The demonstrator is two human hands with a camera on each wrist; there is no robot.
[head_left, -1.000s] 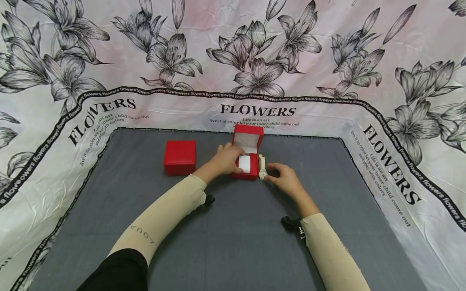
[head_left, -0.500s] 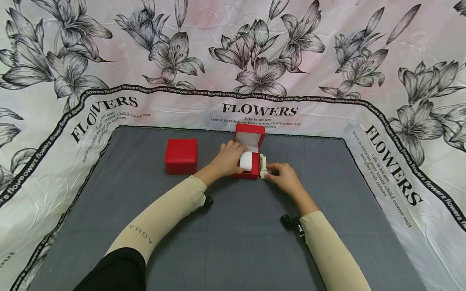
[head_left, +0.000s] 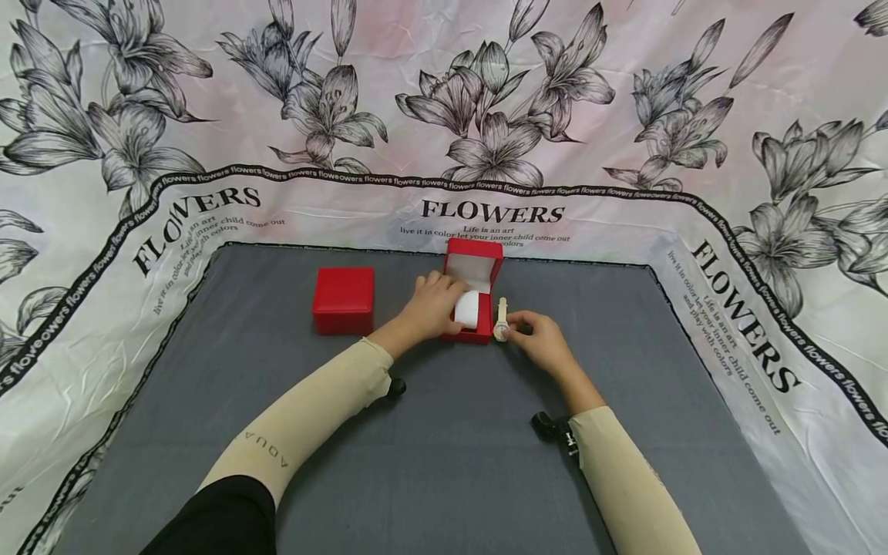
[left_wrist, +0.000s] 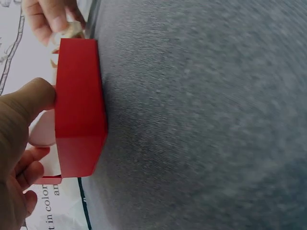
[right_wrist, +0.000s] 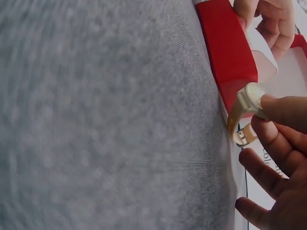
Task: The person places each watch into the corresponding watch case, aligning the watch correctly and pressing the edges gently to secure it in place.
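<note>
An open red watch box (head_left: 477, 337) stands near the back of the grey cloth, its lid raised and lined in white. My left hand (head_left: 433, 306) reaches over its left side, thumb at the front rim. Its fingers curl behind a white cushion (head_left: 468, 310), which the hand pinches; the cushion sits tilted and pokes above the rim in the right wrist view. Just right of the box, my right hand (head_left: 541, 339) pinches a cream-strapped wristwatch (right_wrist: 243, 103) by its case, between thumb and index finger. The strap hangs curved below, with the buckle (right_wrist: 241, 137) visible.
A closed red box (head_left: 343, 301) stands to the left of the open one. Grey cloth (head_left: 444, 462) covers the surface in front. Behind it runs a white border with FLOWERS lettering (head_left: 492, 210) and printed lilies.
The white cushion has tilted and risen slightly in the open box under my left hand. The watch has turned a little and stands slightly farther from the box.
</note>
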